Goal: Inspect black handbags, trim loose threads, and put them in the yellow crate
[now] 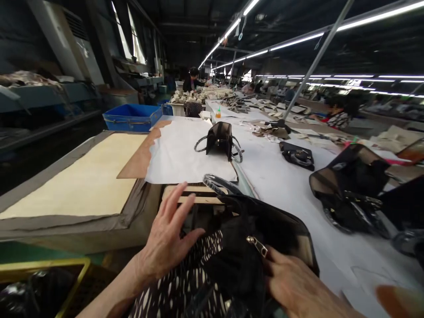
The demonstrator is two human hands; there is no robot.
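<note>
In my lap lies a black handbag (281,221) with sheer dark panels, its plastic-wrapped handle (218,183) toward the table edge. My right hand (294,278) is closed on the bag's black fabric, fingertips mostly hidden. Beside its index finger sits a metal zipper pull (257,246); whether the fingers grip it too is unclear. My left hand (170,234) hovers left of the bag with fingers spread, holding nothing. Beneath the bag shows black cloth with pale speckles (188,282).
A similar bag (219,139) stands on the white-covered table (175,150); more black bags (347,176) lie at right. Left are a padded board (82,172), a blue bin (132,117) and a yellow crate (77,282). A person (192,81) works farther back.
</note>
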